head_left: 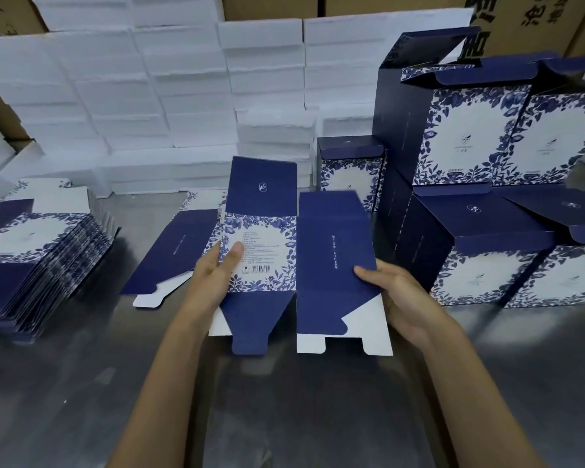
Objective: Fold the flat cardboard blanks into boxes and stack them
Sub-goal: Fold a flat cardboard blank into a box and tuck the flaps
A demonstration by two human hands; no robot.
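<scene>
Blank stack: a tall pile of flat blue-and-white cardboard blanks (38, 251) lies at the far left of the table, its edges fanned out toward the middle.
Table: a dull grey metal surface (81, 383) — smooth, with soft reflections, running the full width of the view.
Loose blank: one flat blank (179, 251) lies on the table between the pile and the hands, partly under the held one.
Left hand: the left hand (217, 268) grips the left edge of the held blank, thumb on the floral panel.
Held blank: the blank (298, 258) is raised upright above the table centre, half opened, floral panel on the left and plain navy panel on the right, bottom flaps hanging down.
Right hand: the right hand (399, 295) pinches the right edge of the navy panel.
Folded boxes: finished boxes (500, 211) stand stacked two high at the right, some top flaps open.
Back wall: white foam blocks (169, 96) are piled behind — brown cartons (271, 5) show above them.
</scene>
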